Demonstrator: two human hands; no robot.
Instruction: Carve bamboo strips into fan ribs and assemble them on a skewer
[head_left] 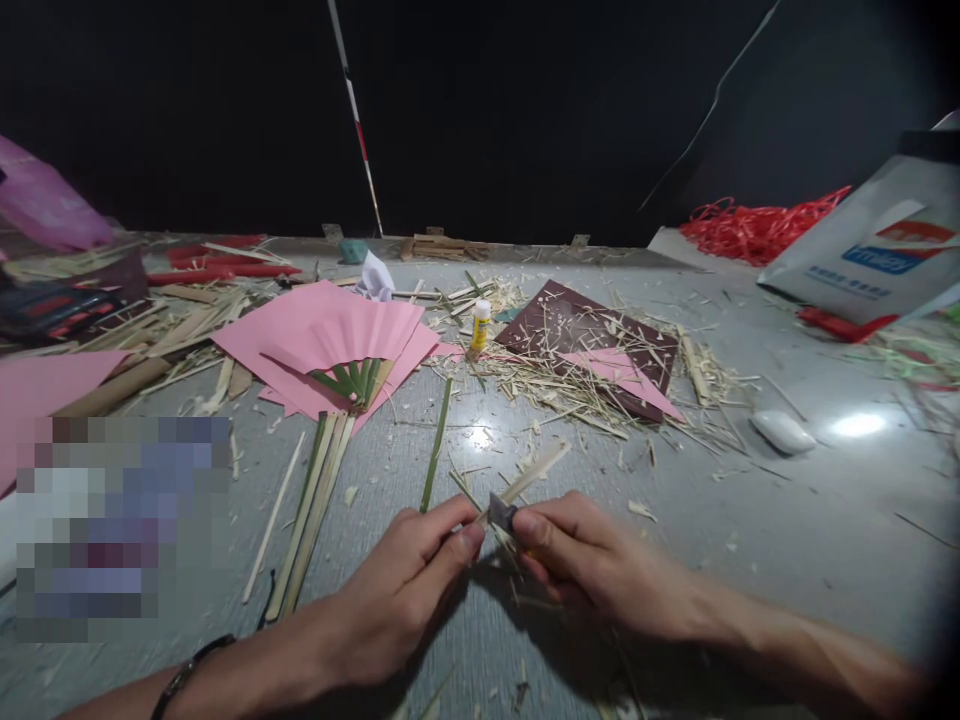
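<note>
My left hand [420,580] pinches the near end of a pale bamboo strip [536,470], which slants away to the upper right. In my right hand [592,560] is a knife [501,512], its short dark blade against the strip close to my left fingertips. Most of the knife's handle is hidden by my fingers. A green bamboo strip [437,445] lies just beyond my left hand. Further left, a bundle of long bamboo strips [311,530] rests on the grey surface near my left forearm.
A pleated pink paper fan [352,335] with green ribs lies on pink sheets. A glue stick [479,330] stands upright beside a shavings-covered brown board [547,310]. A white computer mouse [782,433], red plastic string [757,230] and a printed bag [870,240] are at right.
</note>
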